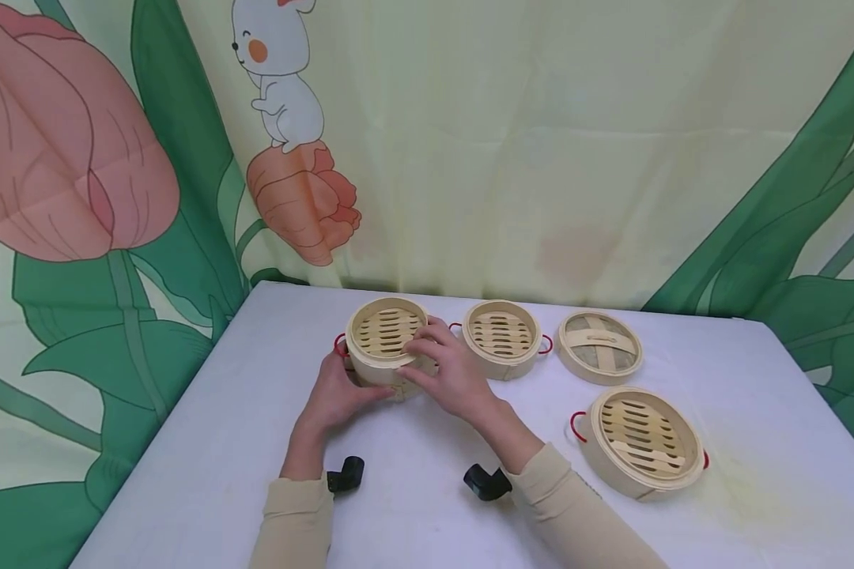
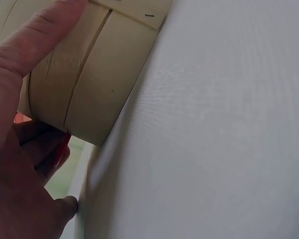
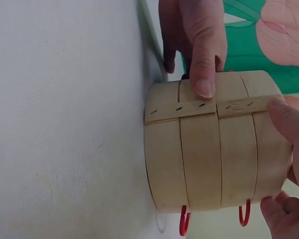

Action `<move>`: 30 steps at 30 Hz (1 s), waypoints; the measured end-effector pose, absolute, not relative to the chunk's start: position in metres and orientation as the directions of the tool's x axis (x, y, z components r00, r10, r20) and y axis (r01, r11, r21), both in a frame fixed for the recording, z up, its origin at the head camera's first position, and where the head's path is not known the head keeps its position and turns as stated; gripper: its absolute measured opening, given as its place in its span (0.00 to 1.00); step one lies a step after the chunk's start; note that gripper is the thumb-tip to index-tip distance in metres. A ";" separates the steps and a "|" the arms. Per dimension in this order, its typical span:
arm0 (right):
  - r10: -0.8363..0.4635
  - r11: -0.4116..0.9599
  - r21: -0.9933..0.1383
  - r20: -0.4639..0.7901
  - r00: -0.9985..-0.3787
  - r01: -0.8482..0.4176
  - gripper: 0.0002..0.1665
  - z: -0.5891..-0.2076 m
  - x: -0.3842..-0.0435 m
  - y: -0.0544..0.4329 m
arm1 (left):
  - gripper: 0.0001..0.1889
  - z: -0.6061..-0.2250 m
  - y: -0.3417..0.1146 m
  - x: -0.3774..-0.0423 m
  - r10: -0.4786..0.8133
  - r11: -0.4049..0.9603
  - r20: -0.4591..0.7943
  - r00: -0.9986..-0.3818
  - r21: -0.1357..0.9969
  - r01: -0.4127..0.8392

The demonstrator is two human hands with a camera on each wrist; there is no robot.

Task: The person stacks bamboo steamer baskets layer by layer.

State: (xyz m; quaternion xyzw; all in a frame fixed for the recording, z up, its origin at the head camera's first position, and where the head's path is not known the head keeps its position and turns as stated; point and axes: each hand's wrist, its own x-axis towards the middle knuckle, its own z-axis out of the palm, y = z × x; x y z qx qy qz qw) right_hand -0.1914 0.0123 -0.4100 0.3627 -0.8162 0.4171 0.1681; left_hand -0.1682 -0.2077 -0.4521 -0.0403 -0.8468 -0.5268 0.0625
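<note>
Two round bamboo steamer baskets stand stacked at the table's back left, the upper steamer basket (image 1: pixel 387 325) showing its slatted base. Against the lower steamer basket (image 3: pixel 162 149), my left hand (image 1: pixel 336 395) lays its thumb on the front and its fingers round the left side, by a red handle (image 2: pixel 63 149). My right hand (image 1: pixel 457 375) grips the upper basket at its right side, thumb in front near the rim and fingers at the far side. In the right wrist view the two tiers sit flush, with red handles (image 3: pixel 244 214) sticking out on one side.
Right of the stack is another slatted steamer basket (image 1: pixel 501 336) with red handles, then a woven steamer lid (image 1: pixel 599 346). A larger-looking slatted basket (image 1: pixel 644 442) stands nearer at the right. A printed curtain (image 1: pixel 484 158) hangs behind the white table (image 1: pixel 206 474).
</note>
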 end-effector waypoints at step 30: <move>-0.468 0.422 -0.531 0.567 -0.678 -0.735 0.16 -0.407 -0.186 0.012 | 0.58 -0.457 -0.205 -0.165 -0.043 0.465 0.095 -0.995 0.883 0.064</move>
